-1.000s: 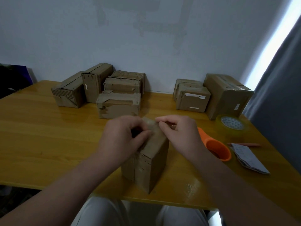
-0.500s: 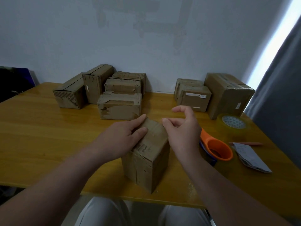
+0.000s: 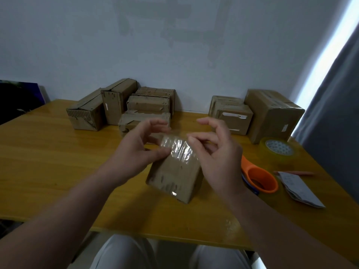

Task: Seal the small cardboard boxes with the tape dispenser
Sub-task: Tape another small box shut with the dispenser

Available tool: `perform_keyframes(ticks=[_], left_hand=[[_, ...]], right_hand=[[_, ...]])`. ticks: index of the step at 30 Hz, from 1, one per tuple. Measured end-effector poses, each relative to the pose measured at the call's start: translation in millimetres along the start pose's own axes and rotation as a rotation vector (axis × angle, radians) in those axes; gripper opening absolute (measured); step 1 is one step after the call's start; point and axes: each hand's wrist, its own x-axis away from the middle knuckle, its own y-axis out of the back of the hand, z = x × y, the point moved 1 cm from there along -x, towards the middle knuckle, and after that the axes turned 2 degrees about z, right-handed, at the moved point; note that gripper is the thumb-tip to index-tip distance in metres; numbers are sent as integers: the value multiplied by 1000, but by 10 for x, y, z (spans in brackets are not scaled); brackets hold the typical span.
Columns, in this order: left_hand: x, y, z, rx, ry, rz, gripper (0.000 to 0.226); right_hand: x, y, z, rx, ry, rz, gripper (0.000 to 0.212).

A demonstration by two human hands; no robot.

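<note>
Both hands have lifted off the box since half a second ago: our left hand hovers at its left top edge with fingers loosely spread, our right hand hovers on its right, half curled, and neither holds anything. It stands mid-table towards the near edge, with the dispenser just to its right. We judge it light, stiff cardboard, slick where tape glints on top, so the bare side faces are the places to grip.
</note>
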Motion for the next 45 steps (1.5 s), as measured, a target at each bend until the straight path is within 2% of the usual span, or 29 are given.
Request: perform_keyframes(ticks=[1, 3, 6, 10, 17, 22, 24, 27, 29, 37, 41, 45], left_hand=[[0, 9, 34, 0, 8, 71, 45], [30, -8, 100, 73, 18, 149, 32], [68, -68, 181, 160, 2, 131, 16], [106, -180, 321, 35, -70, 165, 15], [173, -340, 469, 32, -80, 191, 20], [175, -300, 468, 71, -61, 181, 35], [175, -242, 526, -54, -60, 183, 49], [187, -198, 615, -356, -109, 266, 84], [193, -202, 635, -453, -115, 298, 97], [187, -192, 592, -569, -151, 302, 99], [197, -196, 565, -578, -141, 311, 100], [207, -189, 565, -580, -142, 321, 101]], right_hand=[[3, 21, -5, 2, -5, 79, 39], [5, 73, -12, -55, -91, 270, 44], [-19, 203, -40, -176, -230, 478, 62], [-24, 336, -54, 55, -208, 734, 90], [122, 370, -225, 295, -117, 1002, 108], [191, 377, -277, 427, -15, 1055, 113], [205, 375, -270, 500, 84, 1056, 113], [273, 363, -276, 638, 252, 1054, 103], [334, 350, -302, 743, 332, 1018, 96], [415, 275, -400, 1038, 602, 855, 98], [471, 258, -421, 1179, 685, 834, 99], [523, 276, -462, 1219, 825, 839, 93]])
